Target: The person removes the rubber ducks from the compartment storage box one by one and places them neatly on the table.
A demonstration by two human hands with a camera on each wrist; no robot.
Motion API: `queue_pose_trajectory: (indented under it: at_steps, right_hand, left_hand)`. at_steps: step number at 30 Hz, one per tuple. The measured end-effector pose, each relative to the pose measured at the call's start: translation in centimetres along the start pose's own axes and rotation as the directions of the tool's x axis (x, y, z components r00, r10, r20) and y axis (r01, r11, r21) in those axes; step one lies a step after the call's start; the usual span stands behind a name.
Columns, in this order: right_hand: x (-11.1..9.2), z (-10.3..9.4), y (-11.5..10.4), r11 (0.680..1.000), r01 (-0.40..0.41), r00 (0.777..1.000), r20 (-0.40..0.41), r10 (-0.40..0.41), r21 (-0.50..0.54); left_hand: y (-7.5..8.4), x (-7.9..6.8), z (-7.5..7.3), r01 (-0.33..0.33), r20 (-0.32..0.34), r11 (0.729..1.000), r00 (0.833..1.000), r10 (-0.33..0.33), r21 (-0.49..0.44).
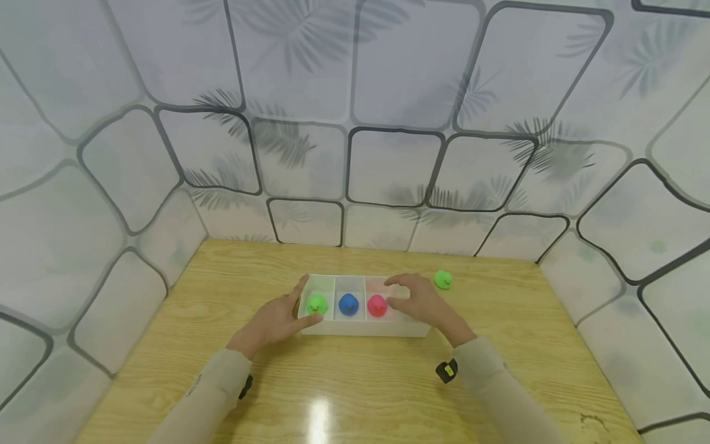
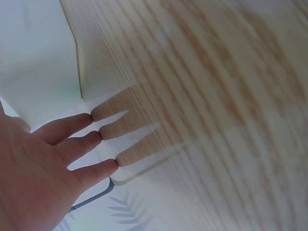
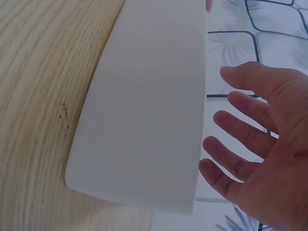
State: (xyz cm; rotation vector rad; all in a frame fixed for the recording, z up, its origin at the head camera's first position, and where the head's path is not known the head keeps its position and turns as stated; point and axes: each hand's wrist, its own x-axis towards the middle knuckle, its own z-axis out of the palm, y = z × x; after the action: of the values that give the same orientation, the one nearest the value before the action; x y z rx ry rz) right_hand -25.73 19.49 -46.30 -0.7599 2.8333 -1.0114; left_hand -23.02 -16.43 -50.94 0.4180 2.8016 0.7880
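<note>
Sleeves (image 1: 513,391): pale.
Left hand (image 1: 274,320): fingers spread, at white tray (image 1: 360,328)'s left end.
Right hand (image 1: 418,300): fingers parted, just beside pink duck (image 1: 377,306).
White tray: on bench (image 1: 360,382), holding pink duck, blue duck (image 1: 348,304), green duck (image 1: 317,304).

The left hand (image 2: 53,166) is at lower left, with three fingers (image 2: 86,146) extended and spread. The fingertips meet their shadows on the wood-grained surface (image 2: 202,96). A white box (image 2: 38,53) occupies the upper left; a leaf-patterned wall (image 2: 126,211) borders below.
</note>
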Motion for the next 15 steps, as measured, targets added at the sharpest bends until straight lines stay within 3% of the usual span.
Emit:
queue_pose_trajectory:
  at_steps: [15]
  right_hand:
    - [1.0,2.5,0.4,1.0,-0.007,1.0,0.028,0.008,-0.004]
  left_hand:
    - [-0.1,0.0,-0.1,0.003,0.003,1.0,1.0,-0.003,0.005]
